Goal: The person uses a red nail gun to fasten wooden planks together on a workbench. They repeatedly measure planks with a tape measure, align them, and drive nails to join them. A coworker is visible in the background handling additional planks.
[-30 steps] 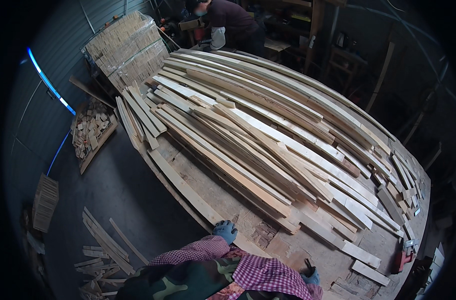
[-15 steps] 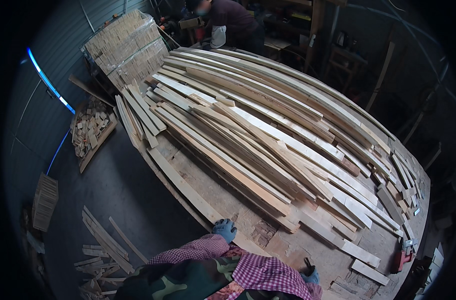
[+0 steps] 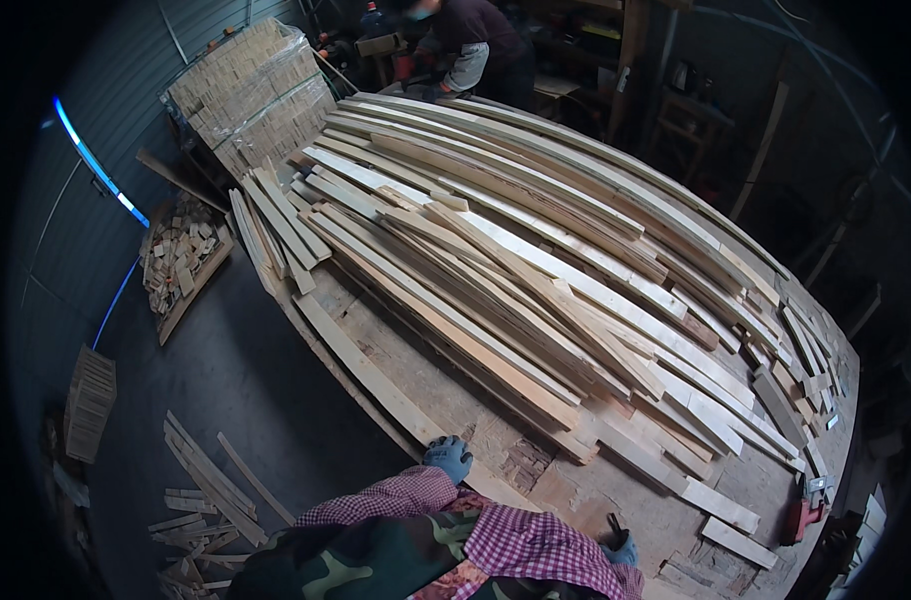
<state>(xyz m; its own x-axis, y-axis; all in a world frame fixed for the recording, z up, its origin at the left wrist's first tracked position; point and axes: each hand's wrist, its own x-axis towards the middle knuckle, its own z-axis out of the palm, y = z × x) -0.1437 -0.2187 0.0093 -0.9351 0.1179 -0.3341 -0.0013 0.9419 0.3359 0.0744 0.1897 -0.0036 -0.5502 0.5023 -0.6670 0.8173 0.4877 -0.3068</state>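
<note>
My left hand (image 3: pixel 449 458), in a blue-grey glove, grips a long wooden strip (image 3: pixel 364 367) lying along the near edge of the worktable. Its fingers curl over the strip's top. Lower right, my right hand (image 3: pixel 623 551), gloved the same way, is closed on a small dark tool (image 3: pixel 614 524) whose slim end points up; the sleeve covers part of this hand, and the tool's kind is unclear. Just past both hands lies a large spread of long wooden strips (image 3: pixel 496 290), some crossing others.
A red-handled clamp (image 3: pixel 802 515) sits at the table's right edge, near a short wood block (image 3: pixel 739 544). Wrapped stacked wood (image 3: pixel 256 95) stands far left. Offcuts fill a bin (image 3: pixel 184 262) and lie on the floor (image 3: pixel 211 490). A co-worker (image 3: pixel 476 45) is beyond the table.
Beyond the table, the co-worker has shifted slightly to the right, with the light sleeve moving too. My hands and the wood have stayed in place.
</note>
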